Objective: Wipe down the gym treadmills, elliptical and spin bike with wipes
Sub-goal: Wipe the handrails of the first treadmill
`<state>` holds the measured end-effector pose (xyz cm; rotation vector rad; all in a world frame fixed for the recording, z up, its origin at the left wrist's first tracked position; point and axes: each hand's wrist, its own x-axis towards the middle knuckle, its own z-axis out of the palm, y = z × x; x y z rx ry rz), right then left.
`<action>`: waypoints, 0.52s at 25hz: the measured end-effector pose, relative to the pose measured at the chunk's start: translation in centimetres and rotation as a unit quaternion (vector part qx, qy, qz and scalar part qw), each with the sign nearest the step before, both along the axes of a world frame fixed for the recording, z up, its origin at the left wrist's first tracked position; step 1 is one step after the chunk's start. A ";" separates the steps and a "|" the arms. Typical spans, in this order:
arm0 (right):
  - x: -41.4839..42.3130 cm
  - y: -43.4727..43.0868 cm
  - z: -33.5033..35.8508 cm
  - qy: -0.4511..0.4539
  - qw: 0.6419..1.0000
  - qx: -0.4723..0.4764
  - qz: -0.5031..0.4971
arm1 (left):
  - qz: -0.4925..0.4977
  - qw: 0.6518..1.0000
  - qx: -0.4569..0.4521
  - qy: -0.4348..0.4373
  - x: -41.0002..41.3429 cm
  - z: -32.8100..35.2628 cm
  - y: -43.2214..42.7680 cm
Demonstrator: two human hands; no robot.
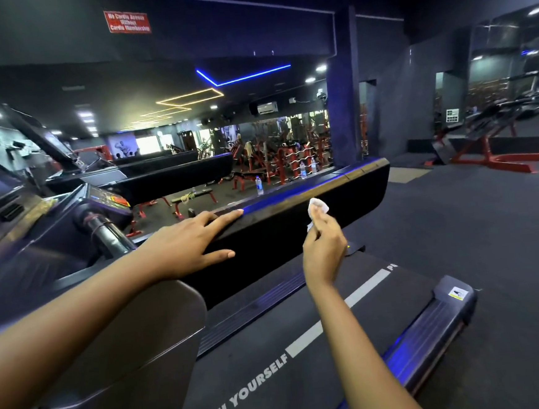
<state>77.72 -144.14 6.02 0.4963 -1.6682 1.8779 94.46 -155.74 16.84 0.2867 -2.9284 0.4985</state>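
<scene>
A black treadmill fills the lower view, its belt (273,349) printed "PUSH YOURSELF". Its wide black side handrail (341,189) runs from the centre to the right. My left hand (190,242) rests flat on the top of that rail, fingers straight and spread, thumb down the rail's side. My right hand (324,242) hovers just in front of the rail and pinches a small crumpled white wipe (318,206) between its fingertips. The wipe is close to the rail's upper face; contact is unclear. The treadmill console (106,197) is at the left.
More treadmills (169,176) stand in a row behind the rail. Water bottles (259,185) stand on a ledge beyond it. Red weight benches and racks (277,161) fill the lower floor. A red-framed machine (489,151) stands at the right on dark flooring.
</scene>
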 end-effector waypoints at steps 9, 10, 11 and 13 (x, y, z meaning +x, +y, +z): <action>-0.3 2.8 2.0 0.133 0.985 0.106 0.025 | -0.015 0.999 -0.017 0.024 0.3 -0.2 0.2; -1.7 3.3 3.6 0.126 0.982 0.140 0.017 | -0.016 1.000 -0.010 0.022 0.3 -0.2 0.0; -2.9 3.4 4.9 0.119 0.975 0.189 0.009 | -0.015 1.000 0.003 0.016 0.3 -0.1 -0.2; -3.7 2.7 5.9 0.119 0.947 0.298 -0.025 | -0.009 0.999 0.038 -0.001 0.4 0.0 -0.5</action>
